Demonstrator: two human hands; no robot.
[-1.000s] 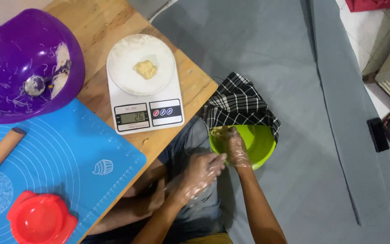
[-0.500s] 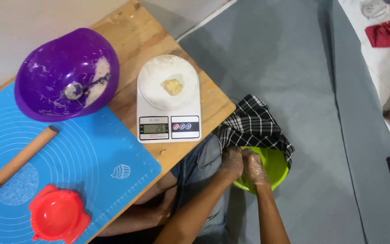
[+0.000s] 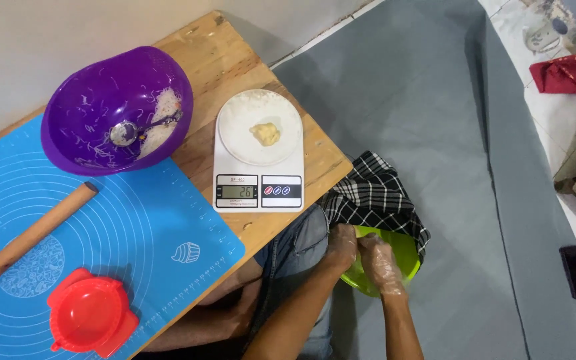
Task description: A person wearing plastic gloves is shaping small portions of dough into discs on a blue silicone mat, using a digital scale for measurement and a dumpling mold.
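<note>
**A:** Wooden surface point(image 3: 261, 60) up top, grey floor point(image 3: 448, 167) below; both hands down in a green bowl point(image 3: 405, 257) beside the knee, half under a checked cloth point(image 3: 375, 197)?

**B:** Yep; left hand point(image 3: 341, 247) and right hand point(image 3: 380, 263) in thin clear gloves, pressed together; can't tell what they grip; dough lump point(image 3: 265, 133) sits on the white scale point(image 3: 259, 157), near the purple bowl point(image 3: 88, 87).

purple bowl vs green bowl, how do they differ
The purple bowl sits on the wooden table; the green bowl is down by the person's lap. The purple one lies open with a spoon inside; the green one is partly under a checked cloth, both hands reaching into it. Both are round plastic.
</note>
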